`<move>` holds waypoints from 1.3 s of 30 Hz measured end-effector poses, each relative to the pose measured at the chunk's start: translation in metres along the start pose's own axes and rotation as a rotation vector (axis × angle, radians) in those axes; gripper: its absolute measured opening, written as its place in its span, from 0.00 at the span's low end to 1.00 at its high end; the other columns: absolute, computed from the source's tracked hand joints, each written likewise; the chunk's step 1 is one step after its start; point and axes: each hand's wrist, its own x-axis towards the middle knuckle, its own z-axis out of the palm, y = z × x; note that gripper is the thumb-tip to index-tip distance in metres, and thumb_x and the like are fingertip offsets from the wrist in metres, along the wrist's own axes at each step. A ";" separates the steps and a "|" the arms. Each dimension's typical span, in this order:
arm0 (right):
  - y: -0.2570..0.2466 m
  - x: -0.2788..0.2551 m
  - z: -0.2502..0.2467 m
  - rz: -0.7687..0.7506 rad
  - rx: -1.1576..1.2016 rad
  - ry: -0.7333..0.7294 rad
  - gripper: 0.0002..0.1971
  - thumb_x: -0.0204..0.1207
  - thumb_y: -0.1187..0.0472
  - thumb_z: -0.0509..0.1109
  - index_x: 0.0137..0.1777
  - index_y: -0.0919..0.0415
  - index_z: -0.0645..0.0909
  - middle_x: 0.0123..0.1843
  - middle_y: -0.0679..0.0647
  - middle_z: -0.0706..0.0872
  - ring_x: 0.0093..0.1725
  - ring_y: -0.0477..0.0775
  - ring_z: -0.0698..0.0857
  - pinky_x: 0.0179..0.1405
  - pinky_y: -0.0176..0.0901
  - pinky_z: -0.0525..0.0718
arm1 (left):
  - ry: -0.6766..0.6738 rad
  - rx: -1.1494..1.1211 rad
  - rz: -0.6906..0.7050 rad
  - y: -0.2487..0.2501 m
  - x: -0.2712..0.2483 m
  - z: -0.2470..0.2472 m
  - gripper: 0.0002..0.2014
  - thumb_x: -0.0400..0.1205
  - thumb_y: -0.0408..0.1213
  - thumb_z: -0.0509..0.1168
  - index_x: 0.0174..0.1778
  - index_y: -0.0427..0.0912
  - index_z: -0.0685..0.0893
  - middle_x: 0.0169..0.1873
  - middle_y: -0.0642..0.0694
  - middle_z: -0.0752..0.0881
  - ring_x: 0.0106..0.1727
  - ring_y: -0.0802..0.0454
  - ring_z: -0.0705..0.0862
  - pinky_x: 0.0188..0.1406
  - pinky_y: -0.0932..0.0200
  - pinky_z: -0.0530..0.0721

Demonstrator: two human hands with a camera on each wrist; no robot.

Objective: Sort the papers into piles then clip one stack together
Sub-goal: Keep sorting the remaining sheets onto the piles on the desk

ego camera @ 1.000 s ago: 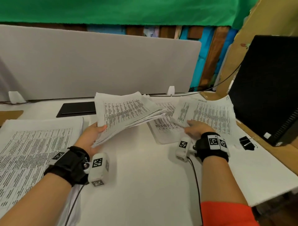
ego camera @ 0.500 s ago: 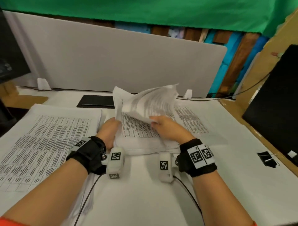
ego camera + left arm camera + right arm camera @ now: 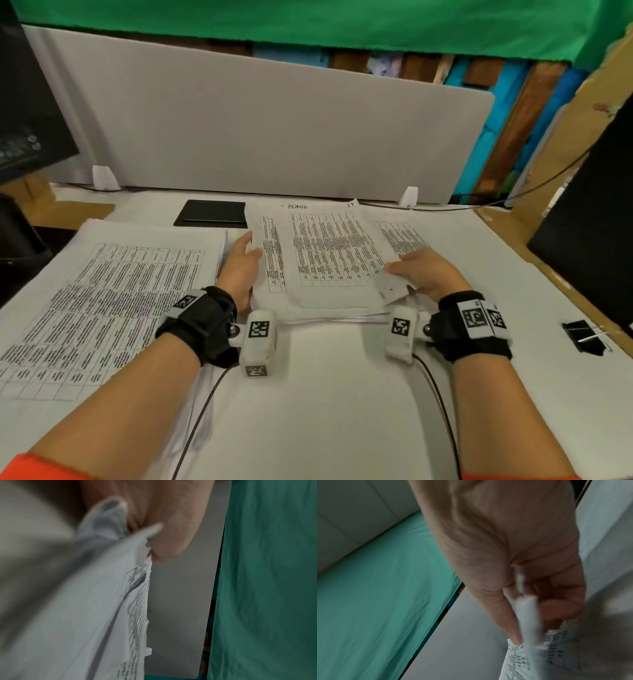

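A stack of printed table sheets [image 3: 325, 260] lies flat on the white desk [image 3: 325, 394] in the middle of the head view, its top page marked "ADMIN". My left hand [image 3: 251, 246] grips its left edge, thumb on top; in the left wrist view that hand [image 3: 171, 543] pinches the sheets [image 3: 106, 615]. My right hand [image 3: 407, 265] holds the stack's lower right corner, and in the right wrist view this hand [image 3: 527, 608] pinches the paper edges [image 3: 522, 660] between thumb and fingers. A second pile [image 3: 113, 294] lies at the left. A black binder clip [image 3: 584, 337] sits at the right.
Another printed sheet [image 3: 404, 236] shows under the stack's right side. A flat black object [image 3: 212, 212] lies behind the stack. A grey divider panel [image 3: 260, 130] closes the back. A black computer case [image 3: 589, 240] stands at the right, a monitor [image 3: 27, 102] at the left.
My left hand has lowered the raised stack to the desk. My right hand brought a sheet from the right onto it, and both hands now hold the stack's sides.
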 end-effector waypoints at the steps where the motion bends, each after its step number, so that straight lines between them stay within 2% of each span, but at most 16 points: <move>1: 0.001 0.005 -0.001 -0.050 0.000 0.032 0.16 0.76 0.60 0.76 0.59 0.69 0.83 0.55 0.63 0.89 0.49 0.62 0.89 0.44 0.51 0.91 | -0.011 0.018 0.005 0.000 0.000 0.000 0.24 0.88 0.29 0.50 0.80 0.51 0.64 0.60 0.47 0.83 0.49 0.50 0.86 0.36 0.54 0.85; 3: 0.002 0.006 -0.002 -0.171 0.021 0.188 0.09 0.78 0.62 0.72 0.54 0.67 0.86 0.50 0.60 0.89 0.53 0.65 0.89 0.55 0.55 0.88 | -0.027 0.045 0.005 -0.002 0.002 -0.001 0.25 0.87 0.26 0.50 0.79 0.51 0.67 0.61 0.44 0.85 0.52 0.48 0.87 0.38 0.53 0.87; 6: 0.001 0.005 -0.008 -0.242 0.237 0.298 0.11 0.83 0.64 0.66 0.59 0.68 0.85 0.45 0.57 0.88 0.44 0.58 0.88 0.42 0.46 0.86 | -0.021 0.073 0.002 -0.002 0.001 -0.001 0.22 0.88 0.28 0.48 0.76 0.49 0.70 0.61 0.42 0.84 0.53 0.48 0.87 0.41 0.53 0.86; 9: 0.000 -0.001 -0.005 -0.190 0.285 0.152 0.06 0.84 0.66 0.66 0.53 0.64 0.84 0.54 0.62 0.90 0.48 0.58 0.88 0.54 0.55 0.88 | -0.020 0.072 -0.004 -0.002 0.002 0.000 0.15 0.90 0.33 0.48 0.66 0.43 0.77 0.60 0.39 0.85 0.51 0.47 0.86 0.44 0.52 0.85; 11: -0.003 -0.008 0.001 -0.177 0.234 0.037 0.04 0.82 0.66 0.68 0.50 0.62 0.85 0.55 0.63 0.91 0.50 0.59 0.90 0.57 0.55 0.87 | -0.025 0.069 0.001 -0.003 0.002 0.000 0.13 0.90 0.39 0.50 0.56 0.43 0.80 0.58 0.40 0.86 0.51 0.47 0.86 0.48 0.51 0.86; 14: -0.006 -0.016 0.011 -0.110 0.150 -0.127 0.08 0.81 0.64 0.70 0.55 0.68 0.83 0.53 0.63 0.91 0.45 0.55 0.90 0.45 0.50 0.90 | -0.074 0.125 0.011 -0.005 0.006 -0.003 0.22 0.86 0.54 0.54 0.66 0.43 0.79 0.59 0.43 0.87 0.60 0.45 0.86 0.61 0.44 0.84; 17: -0.015 -0.025 0.012 0.008 0.200 -0.259 0.12 0.84 0.59 0.67 0.56 0.68 0.83 0.51 0.61 0.92 0.39 0.51 0.91 0.31 0.40 0.90 | -0.129 0.091 0.002 -0.005 0.007 -0.004 0.25 0.84 0.57 0.55 0.69 0.44 0.78 0.60 0.45 0.88 0.60 0.47 0.87 0.61 0.47 0.84; 19: -0.014 -0.020 0.001 0.009 0.284 -0.147 0.15 0.83 0.57 0.68 0.60 0.70 0.82 0.51 0.62 0.90 0.41 0.54 0.90 0.38 0.45 0.92 | -0.140 0.032 -0.012 -0.004 0.008 -0.003 0.21 0.85 0.52 0.57 0.69 0.44 0.77 0.60 0.43 0.88 0.58 0.47 0.88 0.58 0.48 0.85; 21: -0.004 -0.007 -0.022 -0.015 0.264 0.155 0.19 0.81 0.54 0.70 0.62 0.70 0.81 0.48 0.61 0.86 0.44 0.57 0.85 0.45 0.49 0.87 | -0.137 0.022 -0.018 -0.006 0.009 -0.002 0.16 0.86 0.40 0.60 0.68 0.42 0.75 0.57 0.43 0.88 0.52 0.49 0.89 0.45 0.53 0.89; 23: 0.015 0.003 -0.043 0.076 0.049 0.398 0.30 0.75 0.47 0.72 0.70 0.67 0.76 0.63 0.65 0.83 0.61 0.66 0.82 0.62 0.55 0.80 | -0.144 0.077 0.013 -0.007 0.007 -0.001 0.16 0.85 0.26 0.58 0.68 0.41 0.74 0.56 0.44 0.87 0.47 0.52 0.89 0.34 0.61 0.89; 25: 0.031 0.006 -0.060 0.208 -0.098 0.490 0.38 0.71 0.45 0.74 0.76 0.67 0.70 0.75 0.66 0.75 0.74 0.70 0.72 0.75 0.58 0.69 | -0.140 0.107 0.039 -0.008 0.008 -0.001 0.21 0.84 0.22 0.55 0.72 0.41 0.73 0.60 0.41 0.86 0.50 0.50 0.88 0.34 0.60 0.89; 27: 0.039 0.009 -0.067 0.239 -0.101 0.472 0.38 0.70 0.50 0.77 0.74 0.70 0.71 0.72 0.67 0.77 0.72 0.71 0.74 0.74 0.59 0.72 | -0.106 0.105 0.060 -0.008 0.008 -0.003 0.21 0.86 0.24 0.54 0.73 0.46 0.74 0.59 0.41 0.87 0.52 0.48 0.88 0.37 0.57 0.91; 31: 0.038 0.017 -0.061 0.185 -0.074 0.242 0.26 0.67 0.57 0.82 0.58 0.73 0.79 0.50 0.62 0.86 0.48 0.66 0.87 0.51 0.56 0.88 | -0.029 0.139 0.135 -0.008 0.011 -0.004 0.20 0.88 0.29 0.51 0.73 0.49 0.74 0.59 0.44 0.87 0.56 0.47 0.87 0.59 0.44 0.85; 33: 0.037 0.021 -0.051 0.120 -0.022 0.202 0.26 0.67 0.60 0.80 0.63 0.71 0.81 0.53 0.66 0.88 0.51 0.67 0.89 0.55 0.61 0.88 | 0.031 0.188 0.164 -0.009 0.014 -0.006 0.19 0.87 0.29 0.53 0.73 0.46 0.73 0.63 0.44 0.84 0.61 0.45 0.85 0.65 0.43 0.81; 36: 0.026 0.012 -0.055 -0.185 -0.076 0.513 0.15 0.83 0.61 0.65 0.63 0.69 0.83 0.57 0.66 0.87 0.55 0.62 0.84 0.55 0.48 0.80 | 0.090 0.281 0.183 -0.013 0.019 -0.007 0.19 0.87 0.29 0.52 0.74 0.45 0.73 0.66 0.46 0.82 0.67 0.45 0.81 0.70 0.46 0.76; 39: 0.019 0.005 -0.068 -0.431 0.306 0.776 0.17 0.86 0.57 0.60 0.69 0.61 0.79 0.65 0.60 0.85 0.64 0.60 0.83 0.67 0.56 0.81 | 0.162 0.273 0.214 -0.013 0.021 -0.008 0.16 0.88 0.31 0.51 0.71 0.41 0.74 0.62 0.43 0.82 0.65 0.43 0.81 0.65 0.50 0.77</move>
